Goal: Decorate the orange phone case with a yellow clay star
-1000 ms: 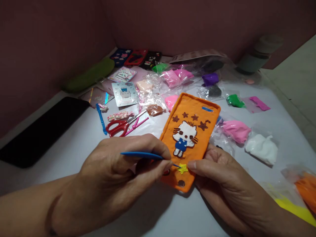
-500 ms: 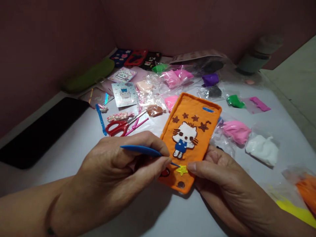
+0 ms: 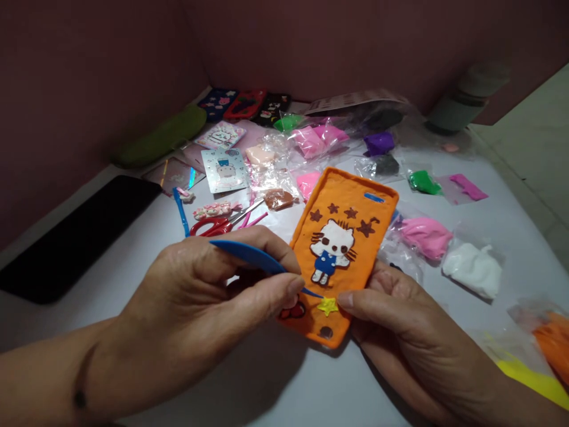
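Between thumb and fingers, my left hand [image 3: 213, 302] pinches a blue clay modelling tool [image 3: 251, 255]. The tool's thin tip reaches the upper edge of a yellow star [image 3: 328, 306], low on an orange phone case [image 3: 302, 249]. My right hand [image 3: 395, 320] grips the case by its lower right edge, thumb on the front beside the star. A white cat figure [image 3: 335, 242] in blue clothes decorates the middle, with brown stars [image 3: 351, 213] above it. Partly behind my left fingers shows a red shape [image 3: 297, 310] with a dark outline.
Red-handled scissors [image 3: 213, 226] lie behind my left hand. A black phone [image 3: 84, 231] is at the left. Bags of coloured clay, such as pink [image 3: 427, 236], white [image 3: 473, 267] and orange [image 3: 553, 338], spread across the back and right. A bottle [image 3: 466, 98] stands at the back right.
My left hand has shifted slightly up and left, tilting the blue tool more steeply. More of the red shape shows now. The case and right hand have hardly moved.
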`<action>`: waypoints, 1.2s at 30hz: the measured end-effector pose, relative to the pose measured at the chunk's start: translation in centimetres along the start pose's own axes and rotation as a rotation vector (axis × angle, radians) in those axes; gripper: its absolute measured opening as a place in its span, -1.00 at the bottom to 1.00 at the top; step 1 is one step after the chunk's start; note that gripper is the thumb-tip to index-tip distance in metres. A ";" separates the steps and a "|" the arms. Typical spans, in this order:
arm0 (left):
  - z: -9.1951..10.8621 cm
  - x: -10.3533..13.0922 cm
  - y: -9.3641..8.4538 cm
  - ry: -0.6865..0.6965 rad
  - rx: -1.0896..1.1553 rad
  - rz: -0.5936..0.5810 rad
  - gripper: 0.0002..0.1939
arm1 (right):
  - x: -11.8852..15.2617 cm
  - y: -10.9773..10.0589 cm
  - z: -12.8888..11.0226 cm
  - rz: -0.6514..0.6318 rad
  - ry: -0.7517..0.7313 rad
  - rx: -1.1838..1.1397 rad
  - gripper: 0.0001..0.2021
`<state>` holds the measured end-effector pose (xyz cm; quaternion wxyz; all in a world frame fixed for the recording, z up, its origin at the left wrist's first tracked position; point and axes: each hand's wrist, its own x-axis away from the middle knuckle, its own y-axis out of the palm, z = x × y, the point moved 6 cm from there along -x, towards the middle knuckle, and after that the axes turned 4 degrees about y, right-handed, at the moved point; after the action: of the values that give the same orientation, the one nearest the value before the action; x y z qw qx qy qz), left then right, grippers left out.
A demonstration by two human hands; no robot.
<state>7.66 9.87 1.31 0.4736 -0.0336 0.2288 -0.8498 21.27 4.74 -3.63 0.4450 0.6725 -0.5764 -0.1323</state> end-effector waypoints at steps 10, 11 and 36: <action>1.0 -0.3 0.1 0.145 -0.062 -0.005 -0.84 | -0.1 0.3 -0.3 -0.011 -0.008 0.024 -0.60; 1.1 -0.3 0.1 0.146 -0.081 -0.010 -0.84 | -0.2 0.3 -0.3 -0.016 -0.014 0.033 -0.61; 0.5 0.1 0.5 0.139 -0.093 -0.075 -0.91 | -0.2 0.5 -0.2 -0.049 -0.029 0.011 -0.58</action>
<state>8.16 9.42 1.52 0.4222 -0.0049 0.2992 -0.8557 21.07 5.00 -3.22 0.4293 0.6871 -0.5668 -0.1497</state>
